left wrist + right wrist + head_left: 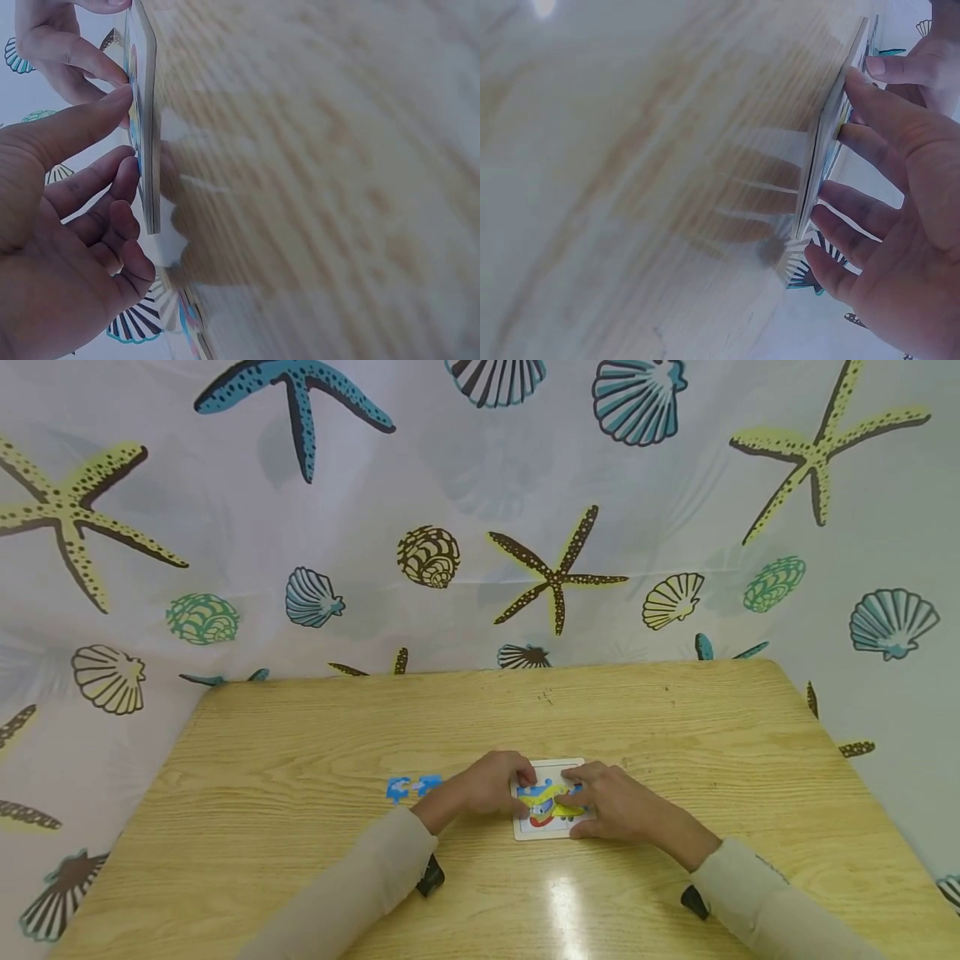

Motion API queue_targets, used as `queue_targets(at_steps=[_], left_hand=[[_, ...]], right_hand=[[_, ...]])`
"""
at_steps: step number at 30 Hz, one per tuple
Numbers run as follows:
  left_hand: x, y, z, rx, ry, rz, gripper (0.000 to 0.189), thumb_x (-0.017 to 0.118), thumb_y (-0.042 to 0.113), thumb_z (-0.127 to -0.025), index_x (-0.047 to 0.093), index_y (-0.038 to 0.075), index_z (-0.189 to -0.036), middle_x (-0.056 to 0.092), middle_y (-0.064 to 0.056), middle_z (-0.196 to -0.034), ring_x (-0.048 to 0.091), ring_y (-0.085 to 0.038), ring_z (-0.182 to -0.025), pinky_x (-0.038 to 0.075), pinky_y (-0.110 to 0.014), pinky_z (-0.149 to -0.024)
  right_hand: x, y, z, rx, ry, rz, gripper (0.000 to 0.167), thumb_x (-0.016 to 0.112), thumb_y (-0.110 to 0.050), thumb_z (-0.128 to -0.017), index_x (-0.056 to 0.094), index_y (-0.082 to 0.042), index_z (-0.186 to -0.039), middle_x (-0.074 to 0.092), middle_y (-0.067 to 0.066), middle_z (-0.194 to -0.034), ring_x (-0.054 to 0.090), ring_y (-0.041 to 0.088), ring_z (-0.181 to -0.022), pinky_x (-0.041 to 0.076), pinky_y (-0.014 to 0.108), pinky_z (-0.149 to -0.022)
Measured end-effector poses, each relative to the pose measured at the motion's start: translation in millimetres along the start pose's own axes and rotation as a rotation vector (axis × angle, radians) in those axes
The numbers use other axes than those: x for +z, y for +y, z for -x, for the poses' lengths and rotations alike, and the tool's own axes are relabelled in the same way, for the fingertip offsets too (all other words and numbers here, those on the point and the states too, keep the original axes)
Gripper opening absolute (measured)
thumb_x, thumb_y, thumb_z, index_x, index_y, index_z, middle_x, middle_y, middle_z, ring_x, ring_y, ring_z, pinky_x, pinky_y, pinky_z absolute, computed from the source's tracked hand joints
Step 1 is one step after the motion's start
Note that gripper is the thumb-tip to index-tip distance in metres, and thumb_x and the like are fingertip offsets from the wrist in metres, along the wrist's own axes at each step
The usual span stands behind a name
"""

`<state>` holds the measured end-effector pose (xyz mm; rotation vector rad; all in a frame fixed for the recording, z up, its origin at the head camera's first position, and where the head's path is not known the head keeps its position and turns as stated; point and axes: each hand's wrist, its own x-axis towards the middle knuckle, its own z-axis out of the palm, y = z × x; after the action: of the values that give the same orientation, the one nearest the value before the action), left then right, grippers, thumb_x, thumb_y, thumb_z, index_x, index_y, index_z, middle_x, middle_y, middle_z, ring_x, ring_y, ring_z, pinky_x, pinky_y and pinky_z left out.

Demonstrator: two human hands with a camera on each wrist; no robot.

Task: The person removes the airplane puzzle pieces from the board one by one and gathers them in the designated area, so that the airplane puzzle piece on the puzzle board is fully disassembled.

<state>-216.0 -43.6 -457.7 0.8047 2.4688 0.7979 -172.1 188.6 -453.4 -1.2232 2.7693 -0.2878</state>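
A small white-framed jigsaw puzzle board lies flat on the table, showing a yellow, blue and red picture. My left hand is at its left side, thumb and index fingertip touching the picture. From the right, my right hand reaches over the board, its fingers spread and fingertips on the puzzle's surface. In the left wrist view the board's edge appears side-on, with the other left fingers loosely bent beside it. The right wrist view shows straight right fingers against the board. Part of the picture is hidden by both hands.
Blue puzzle pieces with white patches lie left of the board, near my left wrist. The wooden table extends around them. Behind it hangs a white cloth printed with shells and starfish. Dark wrist straps show under the sleeves.
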Motion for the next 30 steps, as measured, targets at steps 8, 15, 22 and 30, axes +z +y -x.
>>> queue_targets(at_steps=[8,15,22,30], left_hand=[[0.9,4.3,-0.4,-0.02,-0.017,-0.009,0.031,0.08,0.014,-0.075,0.064,0.009,-0.101,0.059,0.0,-0.097,0.054,-0.014,-0.089,0.046,-0.031,-0.084],[1.0,5.0,-2.0,-0.028,-0.011,0.023,0.031,0.081,0.011,-0.074,0.064,0.007,-0.099,0.059,-0.002,-0.096,0.054,-0.015,-0.089,0.046,-0.033,-0.085],[1.6,5.8,-3.2,-0.029,-0.002,0.036,0.033,0.082,0.009,-0.072,0.062,0.006,-0.098,0.059,-0.002,-0.095,0.053,-0.015,-0.088,0.045,-0.03,-0.083],[0.8,6.7,-2.0,-0.021,0.003,0.037,0.033,0.082,0.009,-0.072,0.061,0.007,-0.097,0.058,-0.002,-0.095,0.052,-0.017,-0.089,0.044,-0.032,-0.084]], right_hand=[[0.2,-0.3,0.9,0.008,-0.001,-0.016,0.047,0.07,-0.04,-0.082,0.066,-0.014,-0.121,0.054,0.018,-0.135,0.051,0.037,-0.124,0.043,0.053,-0.097],[1.9,1.3,1.1,0.0,0.005,-0.019,0.047,0.07,-0.04,-0.082,0.066,-0.014,-0.122,0.054,0.018,-0.135,0.051,0.037,-0.124,0.043,0.053,-0.097],[1.5,1.3,1.1,0.0,0.009,-0.01,0.048,0.071,-0.04,-0.082,0.066,-0.014,-0.121,0.054,0.018,-0.135,0.051,0.037,-0.123,0.043,0.053,-0.097],[0.6,0.2,1.4,0.01,0.002,-0.014,0.048,0.071,-0.04,-0.082,0.066,-0.015,-0.122,0.054,0.018,-0.136,0.051,0.036,-0.124,0.043,0.052,-0.097]])
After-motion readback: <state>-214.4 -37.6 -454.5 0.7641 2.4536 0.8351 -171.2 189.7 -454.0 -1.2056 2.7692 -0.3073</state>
